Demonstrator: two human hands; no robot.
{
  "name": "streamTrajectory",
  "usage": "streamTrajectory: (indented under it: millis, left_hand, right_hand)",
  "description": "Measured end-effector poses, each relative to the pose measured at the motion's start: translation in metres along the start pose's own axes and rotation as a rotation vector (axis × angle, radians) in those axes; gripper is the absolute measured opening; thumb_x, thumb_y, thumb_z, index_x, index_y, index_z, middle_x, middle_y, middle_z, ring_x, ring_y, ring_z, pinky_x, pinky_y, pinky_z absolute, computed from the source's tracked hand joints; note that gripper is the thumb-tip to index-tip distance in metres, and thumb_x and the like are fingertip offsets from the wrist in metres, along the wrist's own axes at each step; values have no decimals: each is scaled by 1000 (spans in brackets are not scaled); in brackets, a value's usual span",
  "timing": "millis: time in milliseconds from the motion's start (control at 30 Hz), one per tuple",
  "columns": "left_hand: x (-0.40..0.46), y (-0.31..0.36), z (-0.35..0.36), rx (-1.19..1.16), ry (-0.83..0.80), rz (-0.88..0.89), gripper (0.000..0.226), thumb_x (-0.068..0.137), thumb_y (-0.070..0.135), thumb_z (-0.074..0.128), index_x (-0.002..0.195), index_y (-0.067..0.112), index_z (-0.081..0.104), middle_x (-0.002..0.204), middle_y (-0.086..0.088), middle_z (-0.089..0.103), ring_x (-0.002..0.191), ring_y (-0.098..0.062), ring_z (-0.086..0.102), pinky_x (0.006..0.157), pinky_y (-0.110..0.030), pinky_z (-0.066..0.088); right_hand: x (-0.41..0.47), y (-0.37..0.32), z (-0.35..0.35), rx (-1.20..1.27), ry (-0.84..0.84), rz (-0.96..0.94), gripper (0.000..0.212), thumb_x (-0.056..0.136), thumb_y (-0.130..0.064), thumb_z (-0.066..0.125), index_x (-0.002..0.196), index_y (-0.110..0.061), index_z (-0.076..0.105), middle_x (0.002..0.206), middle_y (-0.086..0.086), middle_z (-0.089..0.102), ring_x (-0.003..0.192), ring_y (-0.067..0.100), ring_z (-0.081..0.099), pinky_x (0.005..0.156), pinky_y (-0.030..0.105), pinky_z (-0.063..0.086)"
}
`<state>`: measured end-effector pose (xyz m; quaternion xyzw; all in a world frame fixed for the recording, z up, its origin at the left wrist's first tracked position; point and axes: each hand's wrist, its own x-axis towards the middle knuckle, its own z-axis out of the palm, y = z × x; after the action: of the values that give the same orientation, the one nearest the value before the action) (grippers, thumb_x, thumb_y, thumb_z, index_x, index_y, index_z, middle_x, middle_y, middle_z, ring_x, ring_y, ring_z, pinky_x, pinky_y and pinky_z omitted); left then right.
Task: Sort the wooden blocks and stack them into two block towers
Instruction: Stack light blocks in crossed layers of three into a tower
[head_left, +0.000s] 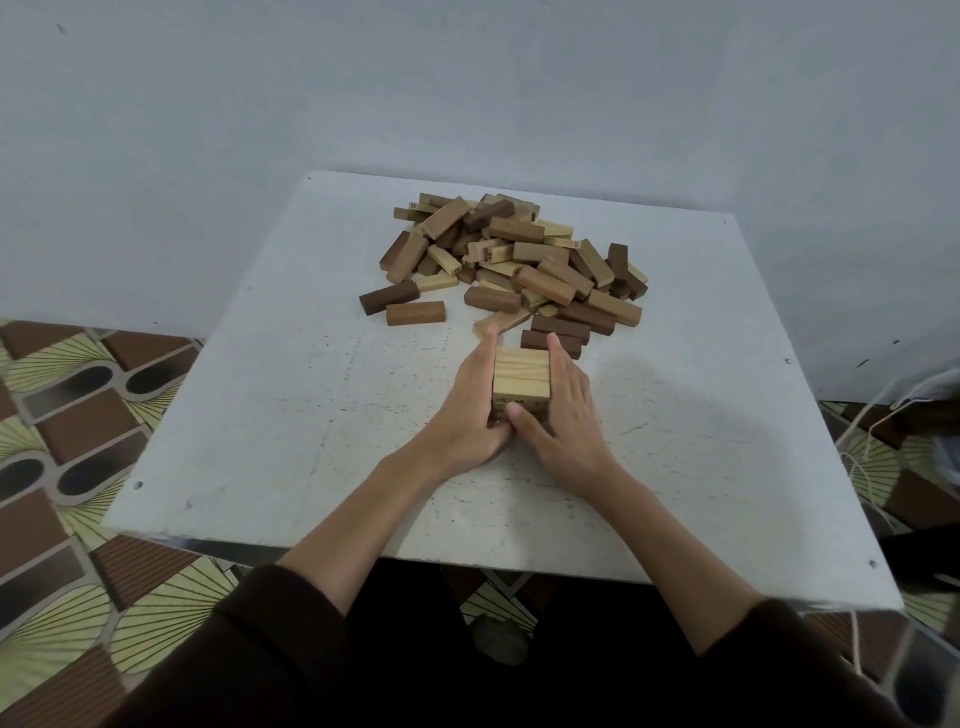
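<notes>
Head view: my left hand (475, 410) and right hand (558, 410) press straight fingers against both sides of the light block tower (521, 376), squaring it on the surface (260, 415). Judged early: next move calls for another light block from the pile (511, 260) behind.

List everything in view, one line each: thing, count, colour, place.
small stack of blocks: one, light wood, table centre, between the hands
pile of loose blocks: one, many blocks, mixed light and dark brown, far half of table
table: one, white, scuffed, against the wall
wall: pale grey, behind table
floor: brown and yellow pattern, both sides
cords: thin, pale, right edge
left hand: pressed flat on stack's left side
right hand: flat on stack's right side, thumb at front
</notes>
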<state>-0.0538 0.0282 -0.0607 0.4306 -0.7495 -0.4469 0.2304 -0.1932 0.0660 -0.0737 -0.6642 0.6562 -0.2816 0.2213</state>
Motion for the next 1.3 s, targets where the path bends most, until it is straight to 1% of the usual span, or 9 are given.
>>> streamTrajectory:
  millis: [367, 433, 533, 633, 733, 833, 933, 1100, 1300]
  left_hand:
    - [-1, -6, -3, -11, -12, -2, 97, 86, 6, 64, 151, 18, -8, 156, -2, 10, 143, -15, 10, 114, -27, 16]
    - [-4, -12, -11, -38, -31, -18, 100, 84, 6, 67, 151, 23, -5, 155, 2, 12, 142, -11, 11, 114, -30, 19]
    - [-2, -17, -29, -71, 5, -59, 91, 83, 11, 69, 150, 30, 11, 147, 9, 25, 131, -8, 28, 97, -18, 34]
    - [13, -14, -44, 12, 163, -36, 60, 89, 4, 58, 141, 23, 36, 135, 7, 44, 113, -5, 44, 90, -23, 43]
    - [38, -13, -57, 180, 279, 64, 35, 92, 8, 53, 126, 15, 53, 122, 0, 55, 103, -8, 50, 93, -30, 45]
    - [63, -17, -68, 312, 293, 67, 28, 91, 8, 51, 118, 8, 60, 118, -6, 58, 106, -13, 49, 91, -30, 43]
    - [83, -24, -78, 452, 284, 35, 29, 90, 4, 49, 116, 2, 62, 117, -10, 57, 110, -24, 52, 89, -36, 45]
    - [105, -31, -91, 677, 272, -11, 25, 87, 0, 49, 106, 0, 64, 130, -12, 47, 107, -31, 51, 83, -36, 43]
    - [120, -39, -94, 679, 204, 24, 21, 86, -5, 51, 103, -7, 64, 142, -18, 33, 109, -33, 49, 93, -31, 42]
  right_hand:
    - [-2, 2, -4, 116, -28, 19, 96, 78, -70, 20, 151, -13, -1, 159, 1, 5, 141, 7, 3, 115, 32, 6]
    - [-3, 4, -11, 237, 5, 35, 88, 82, -67, 19, 152, -14, 6, 158, -1, 10, 140, 4, 5, 113, 29, 8]
    - [10, 7, -28, 276, 159, 57, 64, 94, -51, 24, 144, -12, 34, 146, 1, 37, 136, 9, 26, 107, 21, 21]
    - [40, 8, -45, 130, 309, 25, 28, 98, -20, 45, 120, -8, 59, 112, 2, 58, 111, 18, 49, 86, 17, 38]
    - [74, 0, -59, -49, 270, 38, 17, 93, -13, 56, 105, -10, 66, 103, 2, 58, 94, 10, 43, 72, 16, 35]
    - [100, 1, -63, -317, 131, 28, 19, 92, -14, 55, 98, -10, 72, 120, 9, 55, 122, 21, 39, 85, 23, 31]
    - [114, 5, -62, -572, 19, -24, 25, 93, -13, 52, 106, -18, 73, 128, 9, 50, 141, 27, 19, 106, 34, 25]
    - [117, 4, -68, -779, -67, -173, 29, 94, -15, 50, 110, -27, 69, 140, 3, 39, 131, 27, 26, 104, 36, 24]
    - [121, 4, -72, -931, -144, -237, 25, 87, -19, 59, 109, -28, 64, 137, 4, 37, 125, 25, 31, 100, 37, 30]
